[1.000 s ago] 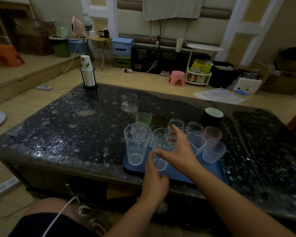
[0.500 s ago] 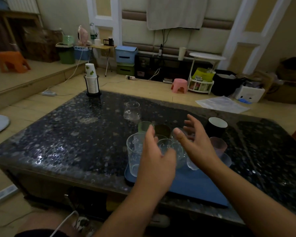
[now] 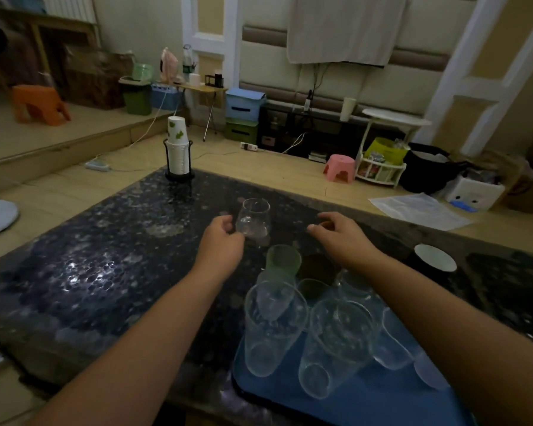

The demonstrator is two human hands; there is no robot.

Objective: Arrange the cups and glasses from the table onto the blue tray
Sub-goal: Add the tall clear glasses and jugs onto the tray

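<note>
A clear stemless glass (image 3: 254, 218) stands alone on the dark speckled table (image 3: 105, 272), beyond the tray. My left hand (image 3: 222, 241) is at its left side, fingers loosely curved and touching or nearly touching it. My right hand (image 3: 340, 233) hovers to the glass's right, fingers relaxed, holding nothing. The blue tray (image 3: 366, 398) at the near edge carries several cups: two tall clear ones (image 3: 271, 327) (image 3: 336, 342) in front, a green cup (image 3: 282, 261) and a dark cup (image 3: 317, 269) behind. A black cup with a white inside (image 3: 434, 258) stands on the table right of the tray.
A stack of white paper cups in a black wire holder (image 3: 177, 152) stands at the table's far left corner. Beyond the table on the floor are a pink stool (image 3: 339, 167), a white rack and storage boxes.
Both hands have left the cups on the tray and moved forward across the table. The left one has come up to the lone stemless glass.
</note>
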